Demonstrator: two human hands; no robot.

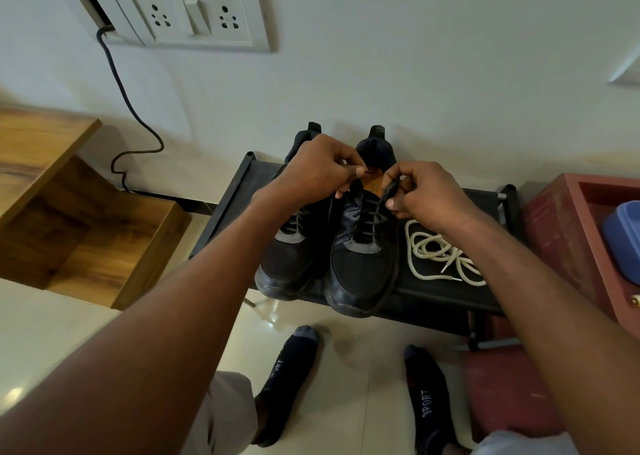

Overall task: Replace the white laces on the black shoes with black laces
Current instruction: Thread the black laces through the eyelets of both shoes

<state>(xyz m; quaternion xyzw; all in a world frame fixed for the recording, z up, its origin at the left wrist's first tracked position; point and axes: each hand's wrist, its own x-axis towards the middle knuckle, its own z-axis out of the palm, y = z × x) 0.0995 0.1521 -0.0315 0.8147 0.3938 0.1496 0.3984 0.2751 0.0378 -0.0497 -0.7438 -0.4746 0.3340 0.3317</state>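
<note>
Two black shoes stand side by side on a low black rack (450, 302), toes toward me. The right shoe (360, 267) carries a black lace (369, 219) threaded through its eyelets. My left hand (318, 170) pinches one end of that lace above the shoe's opening. My right hand (420, 191) pinches the other end at the shoe's right side. The left shoe (287, 264) is partly hidden under my left forearm. A loose pile of white laces (440, 250) lies on the rack to the right of the shoes.
A wooden cabinet (86, 226) stands left of the rack, a red box (568, 233) with a blue container (623, 240) right of it. A black cable (128, 105) hangs from a wall socket panel (194, 15). My socked feet (287, 378) stand on the tiled floor.
</note>
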